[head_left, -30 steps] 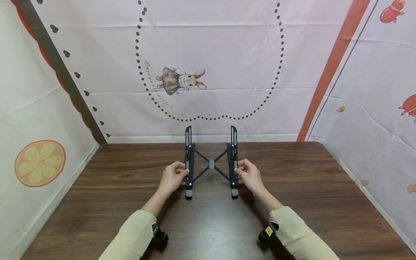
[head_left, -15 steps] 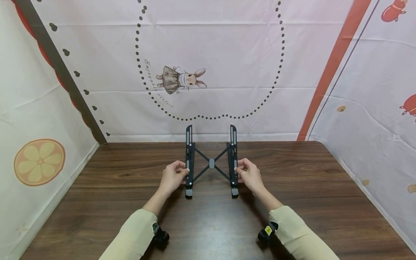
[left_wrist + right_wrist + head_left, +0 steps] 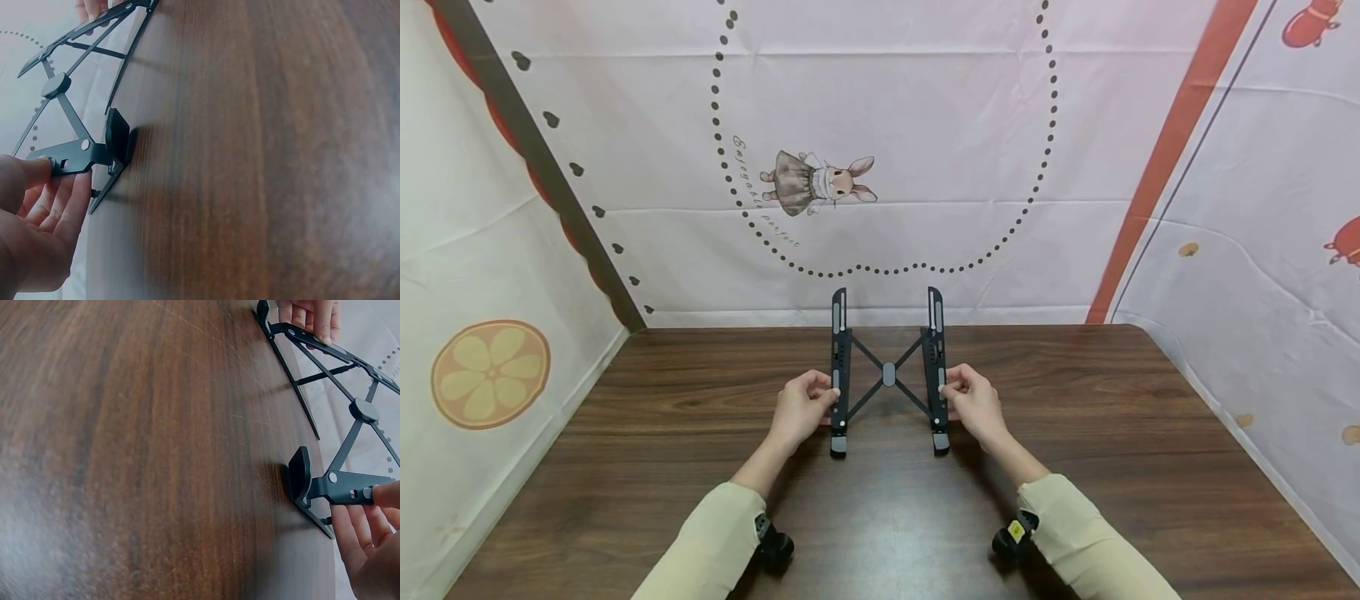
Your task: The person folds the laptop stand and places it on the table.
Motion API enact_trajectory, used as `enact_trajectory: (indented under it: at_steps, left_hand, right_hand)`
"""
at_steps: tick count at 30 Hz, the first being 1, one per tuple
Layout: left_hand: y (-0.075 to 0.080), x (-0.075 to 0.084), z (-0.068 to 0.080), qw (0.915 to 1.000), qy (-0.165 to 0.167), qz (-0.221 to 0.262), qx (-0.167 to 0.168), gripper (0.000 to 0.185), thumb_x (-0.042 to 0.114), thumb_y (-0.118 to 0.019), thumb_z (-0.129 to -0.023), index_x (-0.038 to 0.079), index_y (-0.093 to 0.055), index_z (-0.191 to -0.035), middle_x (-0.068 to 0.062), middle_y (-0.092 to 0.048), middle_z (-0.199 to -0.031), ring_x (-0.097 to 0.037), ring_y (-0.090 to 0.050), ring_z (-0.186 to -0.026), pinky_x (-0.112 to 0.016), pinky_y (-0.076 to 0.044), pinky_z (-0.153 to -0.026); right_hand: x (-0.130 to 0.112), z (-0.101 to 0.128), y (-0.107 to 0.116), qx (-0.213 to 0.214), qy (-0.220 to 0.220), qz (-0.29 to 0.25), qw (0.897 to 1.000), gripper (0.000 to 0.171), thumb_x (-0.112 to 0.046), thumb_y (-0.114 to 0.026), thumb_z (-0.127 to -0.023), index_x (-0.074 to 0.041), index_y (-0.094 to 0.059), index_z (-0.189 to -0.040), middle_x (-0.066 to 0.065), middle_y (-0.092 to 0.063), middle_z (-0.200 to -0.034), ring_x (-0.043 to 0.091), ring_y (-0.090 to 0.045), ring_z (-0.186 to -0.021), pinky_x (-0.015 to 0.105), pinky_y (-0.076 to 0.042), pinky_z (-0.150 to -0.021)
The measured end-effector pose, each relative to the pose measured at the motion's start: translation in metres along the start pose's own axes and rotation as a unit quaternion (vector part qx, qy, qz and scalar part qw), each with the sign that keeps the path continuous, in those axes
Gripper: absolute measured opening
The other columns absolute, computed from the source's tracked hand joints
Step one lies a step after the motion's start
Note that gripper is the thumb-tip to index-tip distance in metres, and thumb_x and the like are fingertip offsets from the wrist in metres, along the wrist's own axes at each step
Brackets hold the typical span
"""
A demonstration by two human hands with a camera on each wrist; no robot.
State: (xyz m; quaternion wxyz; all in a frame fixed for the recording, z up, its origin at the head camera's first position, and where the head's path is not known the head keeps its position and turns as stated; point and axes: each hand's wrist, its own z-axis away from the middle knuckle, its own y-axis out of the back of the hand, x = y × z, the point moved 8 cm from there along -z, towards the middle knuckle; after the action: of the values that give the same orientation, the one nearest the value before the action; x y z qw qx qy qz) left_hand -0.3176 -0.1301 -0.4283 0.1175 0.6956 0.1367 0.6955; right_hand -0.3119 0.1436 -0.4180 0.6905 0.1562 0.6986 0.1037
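Observation:
A black folding laptop stand (image 3: 889, 374) stands on the table, its two side rails joined by an X-shaped brace with a grey centre hub. My left hand (image 3: 801, 410) pinches the left rail (image 3: 840, 375), thumb on top and fingers beneath, as the left wrist view shows. On the opposite side my right hand (image 3: 973, 407) pinches the right rail (image 3: 935, 375) in the same way. Upturned front lips (image 3: 117, 136) show at the near ends of the rails. In the right wrist view the thumb lies on a grey pad of the rail, and the fingers (image 3: 362, 528) are under it.
The brown wooden table (image 3: 700, 500) extends around the stand on all sides. A printed white cloth (image 3: 955, 150) hangs behind it, close to the stand's far ends, and more cloth borders the table left and right. Small black cameras (image 3: 775, 550) are strapped to both wrists.
Both hands have moved slightly inward, and the two rails now stand a little closer together. The brace has narrowed with them. Both hands keep their hold.

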Motion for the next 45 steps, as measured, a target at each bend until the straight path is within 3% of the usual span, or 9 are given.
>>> enact_trajectory:
  at_steps: [45]
  left_hand:
    - [-0.0102, 0.0053, 0.0024, 0.9999, 0.006, 0.011, -0.003, 0.016, 0.009, -0.062, -0.087, 0.002, -0.061, -0.101, -0.012, -0.067, -0.078, -0.015, -0.063, -0.061, -0.032, -0.055, -0.056]
  right_hand:
    - [-0.002, 0.0013, -0.0076, 0.011, 0.002, 0.006, 1.0, 0.018, -0.009, -0.06, -0.087, -0.007, -0.062, -0.106, 0.007, -0.06, -0.085, 0.016, -0.064, -0.067, 0.035, -0.055, -0.06]
